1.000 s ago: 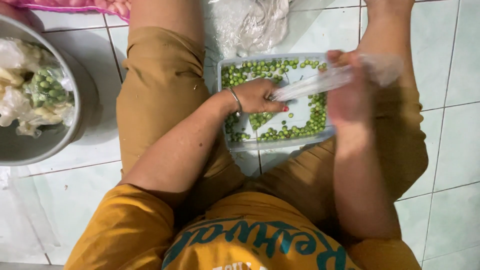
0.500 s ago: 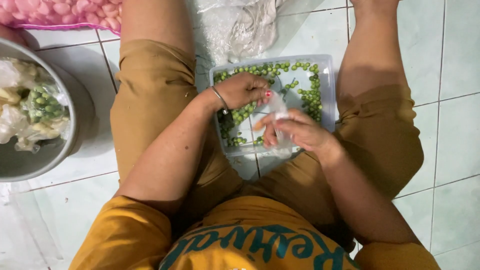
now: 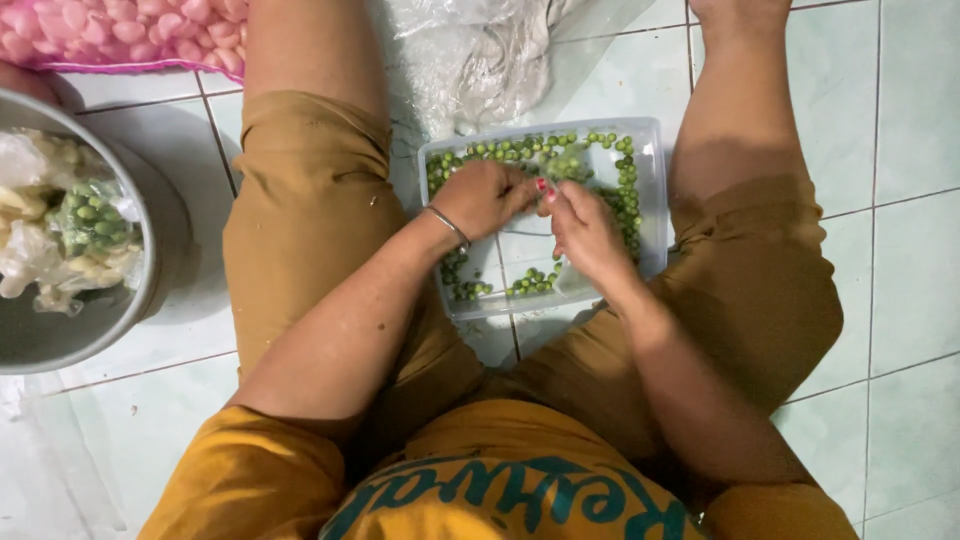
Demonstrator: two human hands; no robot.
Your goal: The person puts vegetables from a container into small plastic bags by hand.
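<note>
Nearest the camera is the person's mustard-yellow shirt (image 3: 500,500) with teal lettering, and from it both forearms reach away over the brown shorts (image 3: 310,200) toward the floor between the spread legs.

The left hand (image 3: 485,198), with a thin metal bangle (image 3: 449,225) at the wrist, lies knuckles-up over the near-left part of a clear plastic tray (image 3: 652,200). Its fingers are curled down and bunched at the tips; whether they pinch anything cannot be told, since the fingertips are hidden under the hand. The right hand (image 3: 588,235) lies just beside it, over the middle of the tray, fingers curled inward, the tips of both hands meeting at a red-painted nail. What, if anything, the right fingers hold is also hidden.

The tray sits on the pale green tiled floor (image 3: 900,120) between the knees. Green peas (image 3: 625,195) lie in it, loosely heaped along the far edge and the right side, with a small cluster near the near edge; the middle is mostly bare.

To the left, well apart from the tray, stands a round metal basin (image 3: 150,290) holding small clear bags, one of them filled with green peas (image 3: 92,215), among pale contents.

Beyond the tray lies crumpled clear plastic (image 3: 480,60). At the far left is a pink mesh bag (image 3: 120,35) of pale pink bulbs.
</note>
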